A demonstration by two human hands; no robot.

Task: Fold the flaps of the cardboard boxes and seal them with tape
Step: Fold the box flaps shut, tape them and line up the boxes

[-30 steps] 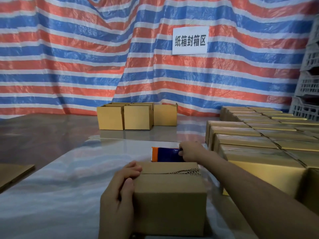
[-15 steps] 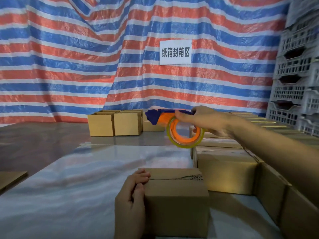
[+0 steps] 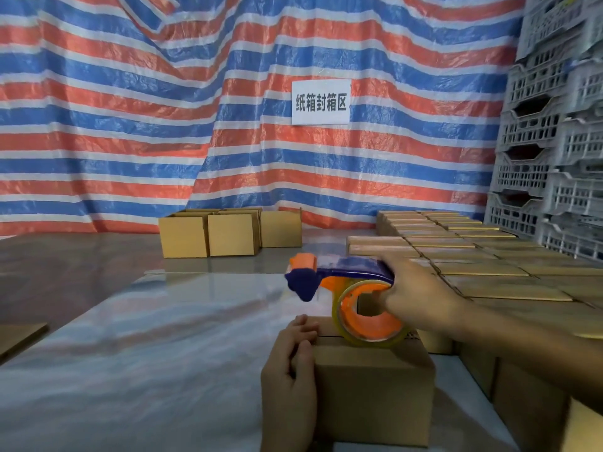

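A small cardboard box [image 3: 375, 396] with its flaps folded shut stands on the table in front of me. My left hand [image 3: 288, 383] presses against its left side, fingertips curling onto the top edge. My right hand [image 3: 421, 296] grips a blue and orange tape dispenser [image 3: 346, 285] with a roll of clear tape [image 3: 368, 316]. The dispenser hangs just above the box's top, its blue head pointing left. The roll covers part of the top seam.
Several sealed boxes [image 3: 489, 278] lie in rows on the right, close to my right arm. Three open boxes [image 3: 228, 231] stand at the back of the shiny table [image 3: 146, 337]. Grey plastic crates [image 3: 551, 125] are stacked at the far right. A flat cardboard sheet [image 3: 16, 336] lies at the left.
My right hand picked the tape dispenser up from the table behind the box, lifted it, then lowered it towards the box top. My left hand stayed on the box.
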